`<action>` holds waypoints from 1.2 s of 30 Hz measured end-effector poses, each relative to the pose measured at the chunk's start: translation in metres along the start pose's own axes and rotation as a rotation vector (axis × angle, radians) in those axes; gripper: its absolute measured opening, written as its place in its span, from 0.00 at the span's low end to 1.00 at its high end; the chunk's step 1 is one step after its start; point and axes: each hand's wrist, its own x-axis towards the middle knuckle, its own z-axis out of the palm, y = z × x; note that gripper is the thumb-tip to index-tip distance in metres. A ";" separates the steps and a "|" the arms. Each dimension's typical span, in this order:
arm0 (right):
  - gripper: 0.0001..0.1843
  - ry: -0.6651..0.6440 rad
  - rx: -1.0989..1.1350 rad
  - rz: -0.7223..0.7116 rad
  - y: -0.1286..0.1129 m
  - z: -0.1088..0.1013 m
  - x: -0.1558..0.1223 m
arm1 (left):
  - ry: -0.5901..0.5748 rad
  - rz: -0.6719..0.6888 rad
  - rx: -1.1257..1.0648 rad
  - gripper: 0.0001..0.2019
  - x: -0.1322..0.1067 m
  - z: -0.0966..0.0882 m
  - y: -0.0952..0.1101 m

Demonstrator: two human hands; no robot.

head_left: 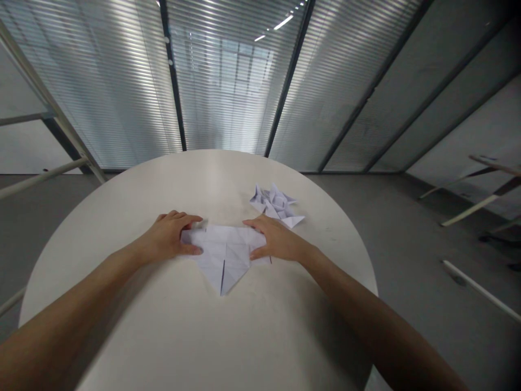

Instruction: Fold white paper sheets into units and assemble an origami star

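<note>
A folded white paper [226,250] lies on the table in front of me, creased, with a point toward me and a dark slit down its lower middle. My left hand [173,236] grips its left end, thumb on the near side and fingers along the top edge. At the right end my right hand [279,239] holds it the same way, thumb below and forefinger above. Both palms hide parts of the paper's ends. Just beyond my right hand sits a finished-looking origami piece [277,203] of white paper with several pointed tips.
The round white table [163,336] carries the papers. Behind it stands a glass wall with blinds [228,81]. Pale metal bars [61,171] are at the left, and another table with slanted legs [488,190] stands on the grey floor at the right.
</note>
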 end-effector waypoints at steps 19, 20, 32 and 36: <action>0.16 -0.028 0.027 -0.008 -0.020 -0.007 0.002 | -0.093 -0.114 -0.672 0.23 -0.007 -0.004 0.025; 0.14 -0.029 0.055 -0.006 -0.021 -0.007 0.002 | -0.079 -0.132 -0.723 0.24 -0.007 -0.004 0.026; 0.06 0.239 0.159 0.064 -0.032 -0.016 -0.004 | 0.371 -0.074 -1.007 0.48 -0.008 -0.008 0.029; 0.06 0.497 -0.128 -0.107 -0.038 -0.019 -0.009 | 0.572 -0.075 -0.808 0.41 -0.009 -0.007 0.026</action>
